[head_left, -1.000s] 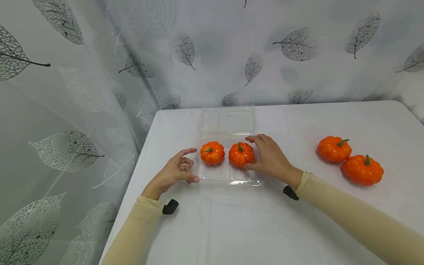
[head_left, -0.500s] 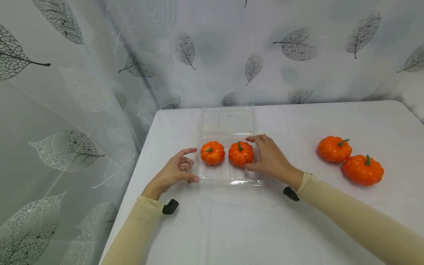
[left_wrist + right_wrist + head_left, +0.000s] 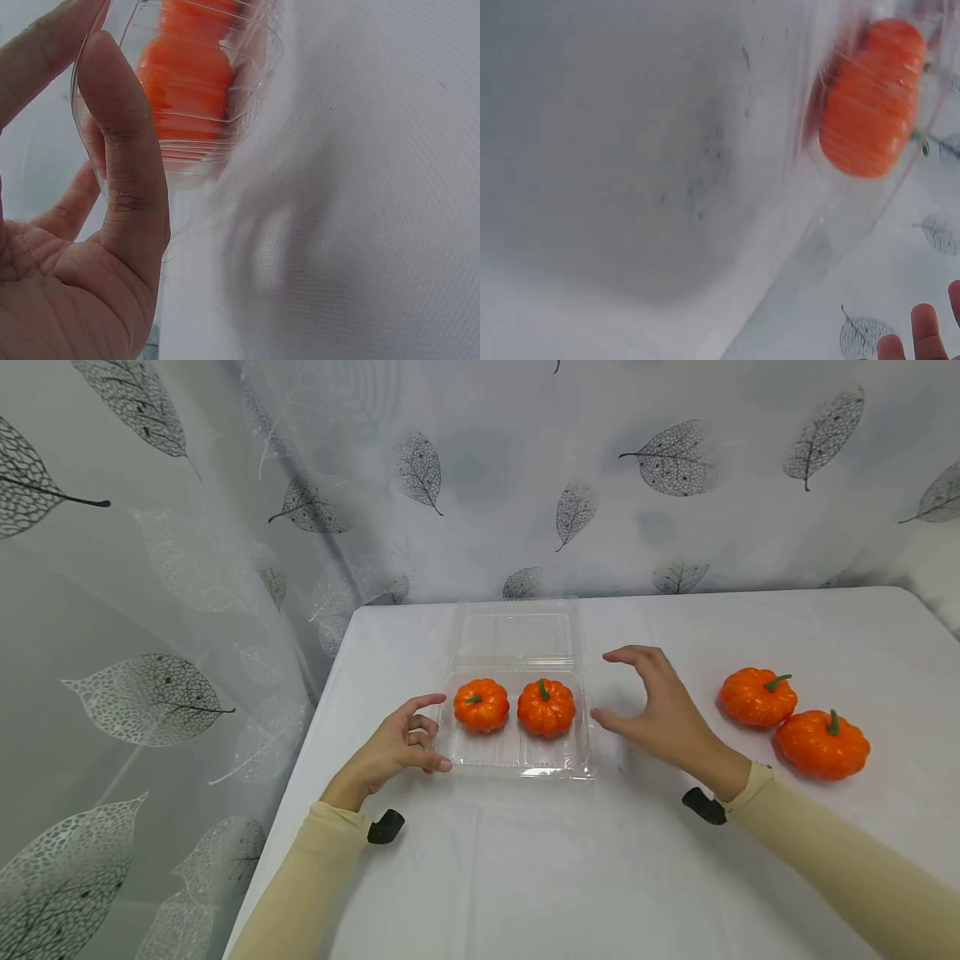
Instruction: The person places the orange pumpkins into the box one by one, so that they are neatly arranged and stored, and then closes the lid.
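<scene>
A clear plastic clamshell box (image 3: 517, 760) lies with its lid (image 3: 516, 639) folded back. Two small orange pumpkins with green stems sit in its base, a left pumpkin (image 3: 481, 706) and a right pumpkin (image 3: 547, 707). My left hand (image 3: 390, 747) holds the box's left edge, thumb toward the near corner and index finger farther back. Up close, the left wrist view has the thumb (image 3: 124, 127) against the clear rim. My right hand (image 3: 663, 710) is off the box's right side, thumb and fingers spread wide around nothing.
Two more orange pumpkins lie side by side on the right of the white-covered table (image 3: 570, 877), a farther pumpkin (image 3: 756, 697) and a nearer pumpkin (image 3: 821, 745). A leaf-printed curtain (image 3: 480, 485) hangs behind the table and along its left.
My right hand has let go of the right pumpkin in the box and moved right, clear of the box. My left hand and the pumpkins have stayed put.
</scene>
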`<state>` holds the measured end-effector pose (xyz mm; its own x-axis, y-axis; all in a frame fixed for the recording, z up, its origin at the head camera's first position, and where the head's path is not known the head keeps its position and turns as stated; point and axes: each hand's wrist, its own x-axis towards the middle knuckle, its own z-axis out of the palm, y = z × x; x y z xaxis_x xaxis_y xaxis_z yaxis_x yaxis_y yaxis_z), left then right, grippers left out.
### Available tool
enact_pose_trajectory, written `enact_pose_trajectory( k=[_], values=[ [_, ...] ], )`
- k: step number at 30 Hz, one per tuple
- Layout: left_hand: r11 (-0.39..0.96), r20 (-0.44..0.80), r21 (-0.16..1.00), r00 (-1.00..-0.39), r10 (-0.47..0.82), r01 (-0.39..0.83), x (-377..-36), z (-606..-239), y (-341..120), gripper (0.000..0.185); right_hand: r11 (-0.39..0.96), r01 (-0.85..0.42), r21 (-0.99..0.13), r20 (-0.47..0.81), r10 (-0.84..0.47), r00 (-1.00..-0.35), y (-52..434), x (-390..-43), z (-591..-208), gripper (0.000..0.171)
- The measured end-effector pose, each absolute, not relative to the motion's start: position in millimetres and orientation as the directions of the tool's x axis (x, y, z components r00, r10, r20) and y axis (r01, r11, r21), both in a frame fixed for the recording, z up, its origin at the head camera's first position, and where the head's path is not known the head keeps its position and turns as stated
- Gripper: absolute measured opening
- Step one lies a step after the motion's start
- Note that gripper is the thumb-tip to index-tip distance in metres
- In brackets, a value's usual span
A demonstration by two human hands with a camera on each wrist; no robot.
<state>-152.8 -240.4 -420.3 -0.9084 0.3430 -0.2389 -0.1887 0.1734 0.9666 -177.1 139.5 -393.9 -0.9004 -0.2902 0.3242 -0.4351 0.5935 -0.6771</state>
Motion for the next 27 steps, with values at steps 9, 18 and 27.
enact_pose_trajectory(
  k=[9,18,27],
  values=[
    [0.167,-0.268,0.961,-0.897,0.351,-0.222,-150.2,-408.7,-237.8,0.093,0.646,-0.361,-0.673,0.312,-0.195,-0.93,186.2,-161.9,-377.3,0.072],
    [0.175,-0.265,0.961,-0.895,0.359,-0.215,-144.5,-392.1,-233.0,0.09,0.7,-0.233,-0.675,0.271,-0.058,-0.961,253.7,-147.7,-371.8,0.086],
    [0.173,-0.272,0.959,-0.893,0.359,-0.223,-143.7,-391.7,-232.9,0.089,0.823,-0.03,-0.568,0.065,0.008,-0.998,325.2,-148.2,-378.3,0.118]
  ],
)
